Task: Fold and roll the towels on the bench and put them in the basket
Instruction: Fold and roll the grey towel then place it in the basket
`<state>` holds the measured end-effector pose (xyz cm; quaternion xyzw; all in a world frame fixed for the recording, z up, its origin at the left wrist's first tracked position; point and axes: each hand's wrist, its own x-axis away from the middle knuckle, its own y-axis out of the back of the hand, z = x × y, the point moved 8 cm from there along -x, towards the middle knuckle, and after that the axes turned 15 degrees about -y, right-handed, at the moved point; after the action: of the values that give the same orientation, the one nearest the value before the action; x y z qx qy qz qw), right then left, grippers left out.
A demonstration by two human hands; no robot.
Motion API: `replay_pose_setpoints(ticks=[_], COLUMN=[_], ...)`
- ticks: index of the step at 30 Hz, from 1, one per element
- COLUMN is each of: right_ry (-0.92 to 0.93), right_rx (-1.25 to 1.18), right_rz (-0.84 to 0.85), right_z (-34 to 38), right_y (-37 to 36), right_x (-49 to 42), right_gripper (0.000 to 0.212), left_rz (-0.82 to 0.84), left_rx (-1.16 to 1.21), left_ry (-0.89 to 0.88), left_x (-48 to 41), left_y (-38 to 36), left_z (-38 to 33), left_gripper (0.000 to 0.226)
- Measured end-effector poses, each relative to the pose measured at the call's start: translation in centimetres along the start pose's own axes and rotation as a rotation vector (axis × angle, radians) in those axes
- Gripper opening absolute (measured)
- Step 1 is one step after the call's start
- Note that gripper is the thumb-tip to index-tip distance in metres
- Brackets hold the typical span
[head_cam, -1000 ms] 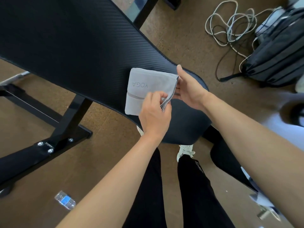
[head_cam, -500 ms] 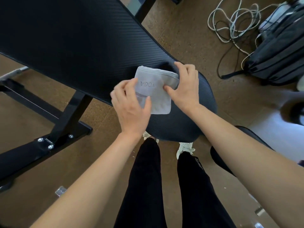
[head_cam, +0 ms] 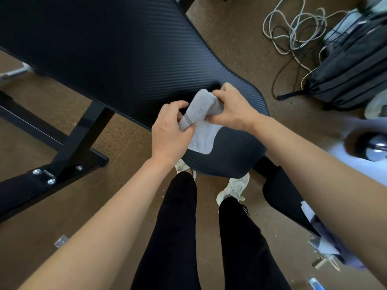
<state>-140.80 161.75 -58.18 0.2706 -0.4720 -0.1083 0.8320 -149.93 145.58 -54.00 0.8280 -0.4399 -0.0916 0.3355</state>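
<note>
While the grey towel (head_cam: 202, 124) lies at the near end of the black padded bench (head_cam: 104, 59), its far part is curled up into a tight roll and its near part lies flat on the pad as a loose tail. The left hand (head_cam: 169, 130) grips the left end of the roll, fingers wrapped round the cloth. The right hand (head_cam: 232, 109) grips the right end, thumb and fingers curled over the top of it. Both hands are on the one towel, and the roll runs between them.

Folding looks finished and the rolling step is in hand, with roughly half the folded length wound up. The next move calls for turning the roll toward the person over the flat tail, with both ends advancing evenly so the roll does not cone or slacken. Then the free edge must be pinned so it does not spring open when lifted.

No basket is in view, so where the roll must go cannot be told. Something pale at the lower right edge is too blurred to name.

Beyond the bench, on the brown floor (head_cam: 230, 38), lie a tangle of cables (head_cam: 293, 28) and a dark backpack (head_cam: 351, 70). The person's pale shoes (head_cam: 236, 187) stand just beneath the bench end.
</note>
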Motion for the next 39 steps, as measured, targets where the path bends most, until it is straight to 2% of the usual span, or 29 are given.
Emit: replay_pose_setpoints(ticks=[3, 5, 7, 10, 12, 14, 17, 20, 24, 28, 32, 33, 34, 35, 36, 37, 39], right_ry=[-0.055, -0.127, -0.179, -0.242, -0.270, -0.293, -0.310, -0.291, -0.228, -0.151, -0.016, -0.010, 0.000, -0.002, -0.010, -0.002, 0.041], right_rx=[-0.137, -0.328, -0.428, -0.580, -0.767, -0.987, -1.262, -1.374, -1.465, -1.587, -1.628, -1.646, -1.663, -1.677, -1.658, -1.614, -1.567], right_rz=[0.082, 0.184, 0.269, 0.384, 0.432, 0.446, 0.390, 0.351, 0.291, 0.232, 0.188, 0.179, 0.188, 0.194, 0.141, 0.079, -0.052], right_z=[-1.5, -2.4, -3.6, -6.2, -8.4, -10.7, -14.7, -18.8, -24.2, -29.9, -34.9, -36.2, -37.4, -38.6, -40.2, -41.5, -43.8], right_y=[-0.6, -1.0, -1.3, -1.9, -2.1, -2.1, -1.6, -1.3, -0.3, 1.3, 2.8, 3.1, 3.3, 3.4, 3.6, 3.8, 4.5], right_x=[1.5, 3.2, 4.9, 7.3, 9.0, 11.0, 14.0, 17.2, 21.9, 27.4, 32.2, 33.0, 33.9, 34.9, 36.1, 37.3, 40.0], right_gripper=[0.034, 0.026, 0.020, 0.028, 0.037, 0.045, 0.050, 0.051, 0.046, 0.039, 0.024, 0.026, 0.037, 0.042, 0.032, 0.016, 0.032], left_rz=[0.066, 0.150, 0.272, 0.358, 0.362, 0.355, 0.464, 0.572, 0.541, 0.626, 0.707, 0.745, 0.756, 0.748, 0.752, 0.781, 0.887], left_rx=[0.057, 0.107, 0.077, 0.065, 0.305, 0.605, 0.807, 0.788, 0.776, 0.833, 0.895, 0.914, 0.930, 0.928, 0.912, 0.877, 0.754], left_ry=[-0.062, 0.007, 0.092, 0.158, 0.268, 0.430, 0.524, 0.477, 0.426, 0.313, 0.253, 0.253, 0.276, 0.312, 0.333, 0.321, 0.216], left_x=[-0.2, -0.2, -0.1, 0.5, 1.2, 2.6, 5.0, 7.2, 8.7, 10.9, 13.6, 14.4, 15.1, 15.8, 16.7, 17.6, 19.5], left_y=[0.1, 0.1, -0.4, -1.5, -3.4, -5.8, -9.8, -13.7, -17.6, -21.7, -25.7, -26.8, -27.8, -28.7, -29.7, -30.5, -32.5], left_z=[0.0, 0.6, 1.0, 0.5, -0.4, -1.6, -4.8, -8.9, -13.6, -20.1, -26.3, -27.8, -29.0, -30.1, -31.2, -32.6, -35.5], left_gripper=[0.032, 0.027, 0.035, 0.048, 0.054, 0.049, 0.052, 0.048, 0.043, 0.042, 0.030, 0.023, 0.023, 0.032, 0.039, 0.037, 0.020])
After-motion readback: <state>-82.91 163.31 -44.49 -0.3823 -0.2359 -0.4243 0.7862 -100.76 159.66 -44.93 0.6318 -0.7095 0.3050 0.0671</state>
